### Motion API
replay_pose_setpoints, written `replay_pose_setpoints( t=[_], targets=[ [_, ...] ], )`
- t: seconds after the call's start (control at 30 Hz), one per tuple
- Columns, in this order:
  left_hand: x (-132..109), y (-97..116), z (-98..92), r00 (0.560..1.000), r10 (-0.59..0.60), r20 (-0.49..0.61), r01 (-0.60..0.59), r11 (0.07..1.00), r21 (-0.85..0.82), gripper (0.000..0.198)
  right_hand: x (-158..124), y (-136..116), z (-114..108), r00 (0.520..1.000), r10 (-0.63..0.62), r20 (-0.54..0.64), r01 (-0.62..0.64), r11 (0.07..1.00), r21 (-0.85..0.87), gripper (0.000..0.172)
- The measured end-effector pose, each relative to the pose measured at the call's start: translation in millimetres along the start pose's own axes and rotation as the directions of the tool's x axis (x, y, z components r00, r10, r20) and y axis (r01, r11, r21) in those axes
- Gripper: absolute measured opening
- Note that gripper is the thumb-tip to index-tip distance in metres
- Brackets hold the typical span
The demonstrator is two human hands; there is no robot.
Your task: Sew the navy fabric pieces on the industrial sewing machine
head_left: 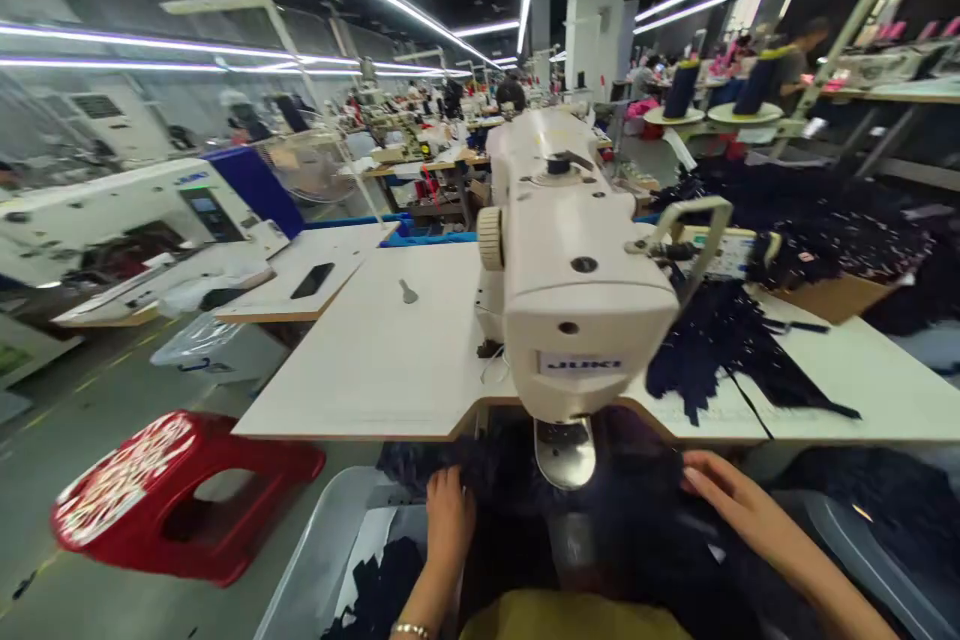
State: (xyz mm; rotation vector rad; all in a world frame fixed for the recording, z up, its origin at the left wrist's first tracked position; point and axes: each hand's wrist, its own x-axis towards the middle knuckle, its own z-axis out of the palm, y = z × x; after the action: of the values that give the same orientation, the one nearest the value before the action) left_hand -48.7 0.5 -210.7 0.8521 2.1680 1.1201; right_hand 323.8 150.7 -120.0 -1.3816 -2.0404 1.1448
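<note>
Fingers on fabric, table edge ahead, floor around stool

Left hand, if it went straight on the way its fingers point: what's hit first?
The left hand would meet the dark fabric right at its fingers first. Past that, probably the front edge of the white tabletop, though relative height is unclear from this view.

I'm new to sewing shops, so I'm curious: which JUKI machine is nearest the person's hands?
The middle JUKI sewing machine, its head over the dark fabric. The other JUKI machine, far left, stands farther away and has a blue panel.
</note>
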Motion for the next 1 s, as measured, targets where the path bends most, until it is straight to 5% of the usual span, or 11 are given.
replay_pose_setpoints(
  t=[0.17,0.3,0.43,0.53,0.6,0.67,0.77,0.9,1.0],
  targets=[
    [-14,-21,20.8,0.970,-0.029,0.243,-0.051,0.948,0.314,0.037,-7,91,59,0.979,0.195,-0.062,-0.202,0.968,-0.152,0.035],
    [-30,-6,26.2,0.945,-0.024,0.326,-0.093,0.936,0.339,0.042,-29,112,84,0.981,0.195,-0.018,-0.194,0.957,-0.217,0.025],
    [-43,27,36.4,0.850,0.012,0.527,-0.099,0.986,0.137,0.042,-31,96,74,0.990,0.141,-0.011,-0.140,0.972,-0.188,0.029],
    [-66,50,59.3,0.705,0.012,0.710,0.030,0.998,-0.046,0.049,-29,55,60,0.997,0.070,0.015,-0.068,0.992,-0.110,0.032],
    [-82,63,76.7,0.654,0.013,0.757,0.153,0.977,-0.149,0.063,-35,16,51,0.998,0.002,0.056,0.001,0.999,-0.055,0.031],
    [-91,74,89.3,0.676,0.026,0.737,0.251,0.932,-0.262,0.074,-46,-23,43,0.989,-0.069,0.128,0.070,0.998,-0.004,0.029],
    [-79,88,90.0,0.779,0.024,0.627,0.323,0.841,-0.434,0.073,-63,-61,30,0.947,-0.181,0.264,0.169,0.983,0.070,0.026],
    [-42,101,52.4,0.906,-0.035,0.422,0.300,0.755,-0.583,0.065,-66,-61,17,0.915,-0.164,0.369,0.178,0.984,-0.003,0.028],
    [-41,112,15.5,0.929,-0.046,0.368,0.268,0.768,-0.582,0.065,-54,-56,22,0.918,-0.114,0.379,0.160,0.983,-0.094,0.024]
  ],
)
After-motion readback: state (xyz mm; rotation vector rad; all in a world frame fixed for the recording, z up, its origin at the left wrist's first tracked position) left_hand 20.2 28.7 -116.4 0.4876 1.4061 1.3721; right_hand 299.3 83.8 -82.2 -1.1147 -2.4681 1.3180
